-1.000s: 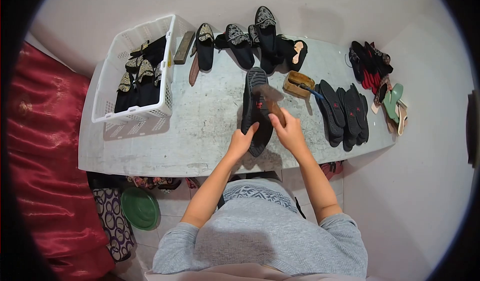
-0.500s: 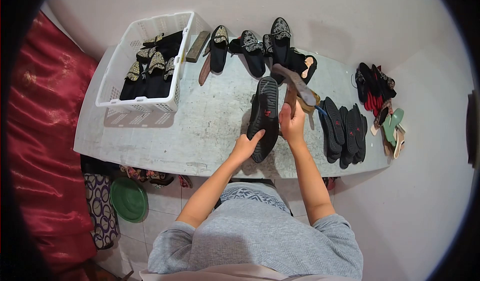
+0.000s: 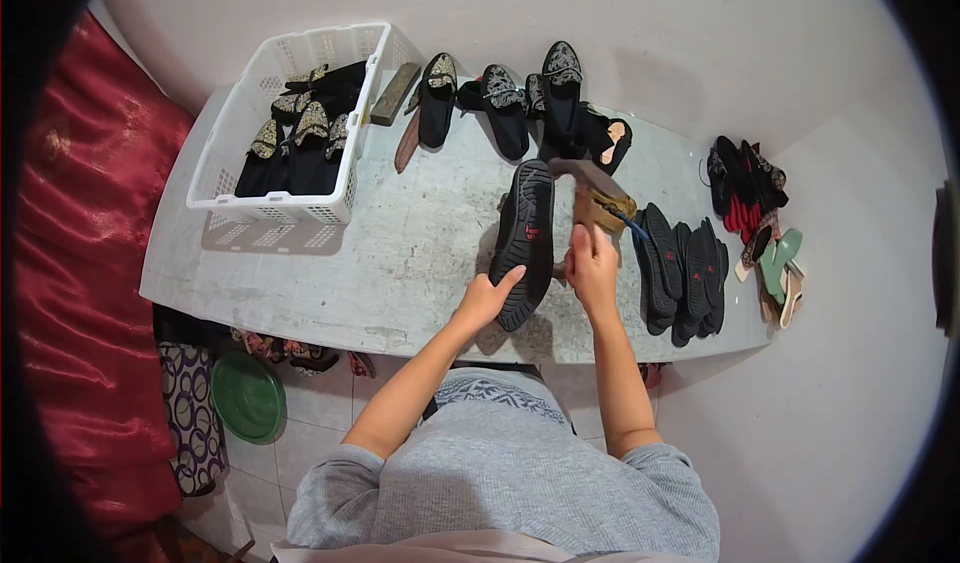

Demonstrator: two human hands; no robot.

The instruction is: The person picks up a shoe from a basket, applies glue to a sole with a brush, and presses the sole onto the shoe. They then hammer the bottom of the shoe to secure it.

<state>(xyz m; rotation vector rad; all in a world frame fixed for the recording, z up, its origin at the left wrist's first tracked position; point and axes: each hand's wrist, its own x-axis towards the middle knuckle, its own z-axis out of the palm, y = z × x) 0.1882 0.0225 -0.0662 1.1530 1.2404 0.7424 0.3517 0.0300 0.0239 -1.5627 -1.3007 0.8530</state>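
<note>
My left hand (image 3: 485, 301) grips the heel end of a black shoe (image 3: 527, 228), whose ribbed sole with a small red mark faces up, thumb lying across the sole. To its right, my right hand (image 3: 594, 271) is closed round the handle of a hammer-like tool (image 3: 592, 178); its head points toward the toe end of the shoe and looks blurred. Just behind the tool stands a yellowish container (image 3: 618, 209) with a blue-handled brush (image 3: 637, 227) in it. What my left fingers touch underneath the shoe is hidden.
A white basket (image 3: 352, 178) at the left holds black shoes. More black shoes (image 3: 437, 108) and a wooden block (image 3: 396, 94) lie along the back of the table (image 3: 400, 263). Black soles (image 3: 697, 275) are stacked at the right, beside green sandals (image 3: 775, 263).
The tool in my right hand has swung, its head now further left and higher, nearer the shoe's toe end. My left hand and the shoe have hardly moved.
</note>
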